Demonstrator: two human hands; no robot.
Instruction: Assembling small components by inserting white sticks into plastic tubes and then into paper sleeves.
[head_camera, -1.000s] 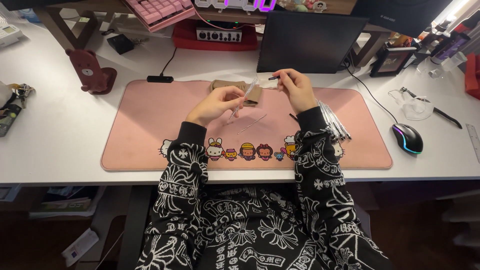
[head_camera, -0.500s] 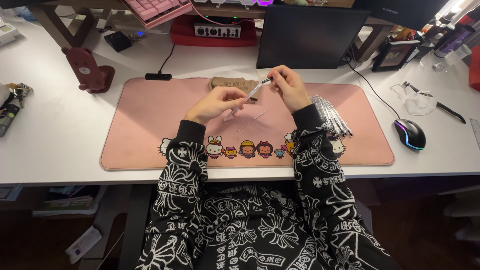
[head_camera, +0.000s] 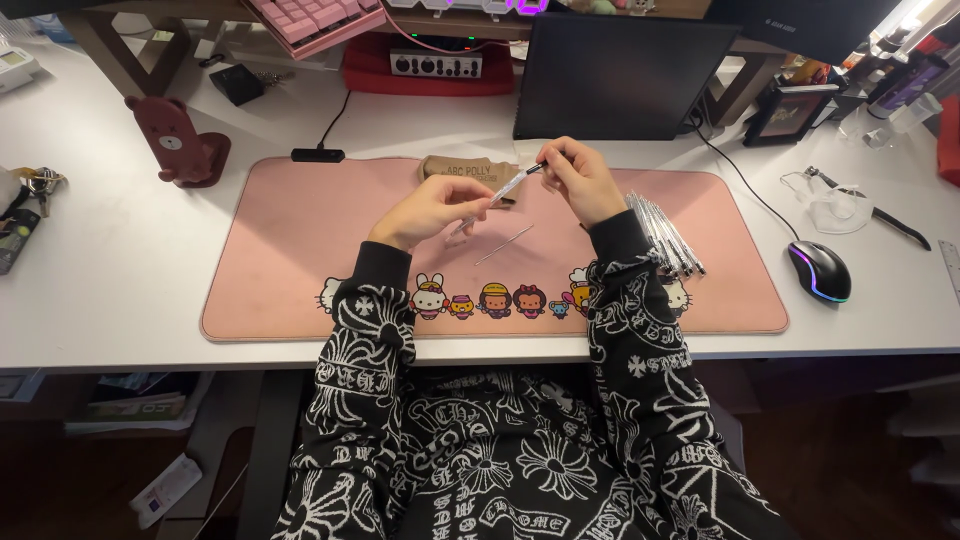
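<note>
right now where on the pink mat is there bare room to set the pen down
The mat's left half is bare, from the left hand out to its edge near the bear stand. A smaller bare strip lies right of the pen pile. The middle is crowded: both hands, the pen, a thin refill and a tan pouch.

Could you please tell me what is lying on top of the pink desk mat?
On the pink desk mat lie a thin refill rod, a row of clear pens and a brown paper packet. The hands and forearms cover part of the mat.
</note>
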